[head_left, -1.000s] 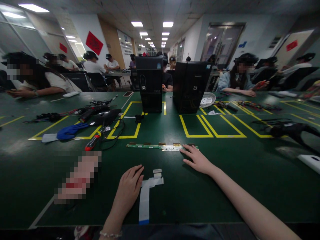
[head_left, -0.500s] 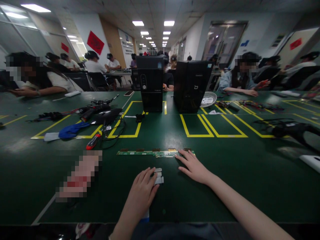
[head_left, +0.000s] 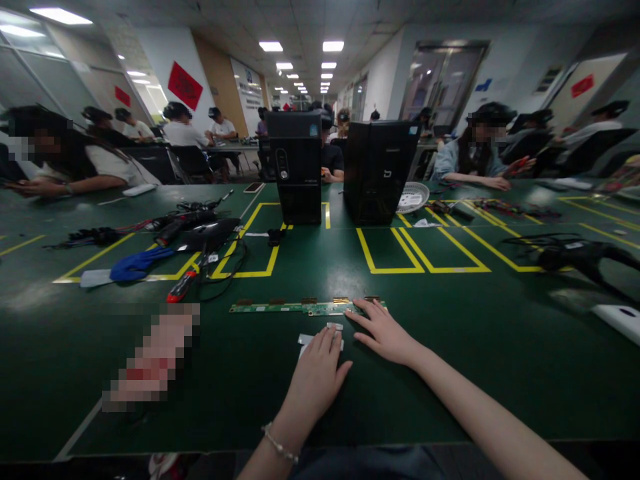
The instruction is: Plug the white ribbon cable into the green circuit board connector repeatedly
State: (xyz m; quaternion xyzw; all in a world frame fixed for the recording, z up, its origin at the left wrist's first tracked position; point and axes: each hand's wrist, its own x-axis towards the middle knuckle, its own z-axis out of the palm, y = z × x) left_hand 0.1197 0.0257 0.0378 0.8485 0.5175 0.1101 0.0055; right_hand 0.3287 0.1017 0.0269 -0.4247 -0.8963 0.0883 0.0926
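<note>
White cable (head_left: 306, 339) beneath flattened left hand (head_left: 317, 375); spread right hand (head_left: 384, 333) touching green circuit board (head_left: 295, 309).

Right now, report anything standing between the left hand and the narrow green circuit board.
Only the end of the white flat cable shows past the left hand, toward the circuit board; nothing else visible stands between.

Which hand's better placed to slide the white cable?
Left, I'd say: the left hand lies over the white cable, while the right hand is at the right end of the circuit board.
</note>
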